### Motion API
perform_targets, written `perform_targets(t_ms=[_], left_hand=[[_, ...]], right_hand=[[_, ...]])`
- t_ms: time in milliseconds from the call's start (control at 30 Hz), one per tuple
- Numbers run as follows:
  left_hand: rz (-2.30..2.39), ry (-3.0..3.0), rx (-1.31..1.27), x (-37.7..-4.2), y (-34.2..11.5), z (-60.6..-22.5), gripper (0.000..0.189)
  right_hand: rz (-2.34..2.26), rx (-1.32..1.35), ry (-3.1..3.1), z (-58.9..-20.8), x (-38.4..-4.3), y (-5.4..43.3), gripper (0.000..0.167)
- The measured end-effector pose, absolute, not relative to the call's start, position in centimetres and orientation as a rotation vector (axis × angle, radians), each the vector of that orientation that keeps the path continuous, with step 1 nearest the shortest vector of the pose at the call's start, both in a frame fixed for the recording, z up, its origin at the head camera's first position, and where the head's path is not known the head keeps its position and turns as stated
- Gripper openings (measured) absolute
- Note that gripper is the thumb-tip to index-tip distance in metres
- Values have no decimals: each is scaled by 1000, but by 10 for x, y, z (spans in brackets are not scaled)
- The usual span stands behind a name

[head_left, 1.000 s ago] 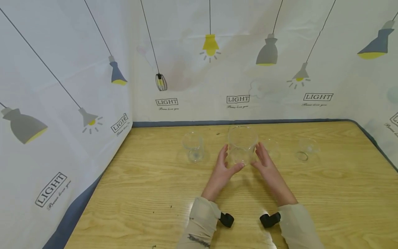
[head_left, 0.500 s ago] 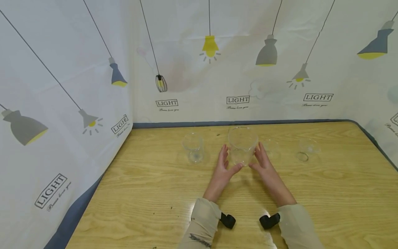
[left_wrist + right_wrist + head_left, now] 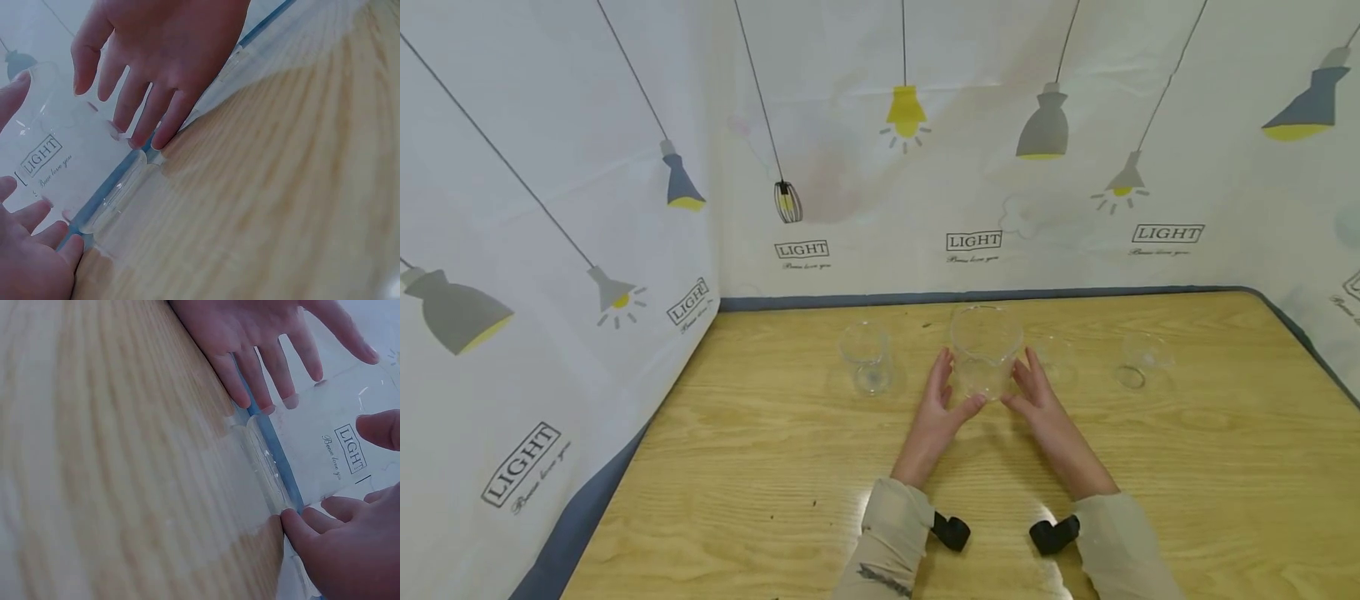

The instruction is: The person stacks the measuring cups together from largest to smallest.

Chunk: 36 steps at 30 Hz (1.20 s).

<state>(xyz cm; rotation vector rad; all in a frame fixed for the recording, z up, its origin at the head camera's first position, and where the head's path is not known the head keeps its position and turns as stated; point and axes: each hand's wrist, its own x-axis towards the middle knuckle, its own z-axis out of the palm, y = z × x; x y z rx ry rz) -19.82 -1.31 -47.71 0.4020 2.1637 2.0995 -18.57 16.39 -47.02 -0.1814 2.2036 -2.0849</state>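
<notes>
A large clear glass cup point(image 3: 987, 337) stands upright on the wooden table, between my two hands. My left hand point(image 3: 936, 417) is at its left side, thumb by the front of the base. At its right side my right hand point(image 3: 1041, 408) mirrors this. Both wrist views show fingers spread and mostly straight, fingertips at the glass wall, little fingers lowest by the table. In the left wrist view the cup's thick base point(image 3: 115, 197) is near the tabletop. The right wrist view shows its transparent wall point(image 3: 312, 434) between both hands. Whether every fingertip touches is hard to tell.
To the left stands a clear footed glass point(image 3: 867, 357). A faint clear glass point(image 3: 1054, 358) is just beyond my right hand, and another clear glass point(image 3: 1142, 362) stands farther right. A lamp-printed white curtain point(image 3: 850, 167) borders the table point(image 3: 737, 467) at the back and sides.
My thumbs have come slightly closer together at the front of the cup. The cup itself stays nearly where it was; the other glasses have not moved.
</notes>
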Motion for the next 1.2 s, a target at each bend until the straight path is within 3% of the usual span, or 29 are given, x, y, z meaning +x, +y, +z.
perform_targets(t_ms=[267, 767, 1200], left_hand=[[2076, 2184, 420, -191, -15, -465, 84], [2074, 2232, 365, -203, -12, -490, 89], [2044, 2242, 321, -201, -13, -490, 77]], right_hand=[[-2068, -174, 2228, -470, -185, 163, 80], [-2031, -166, 2291, -468, -183, 161, 70], [-1941, -125, 2350, -468, -181, 162, 73]])
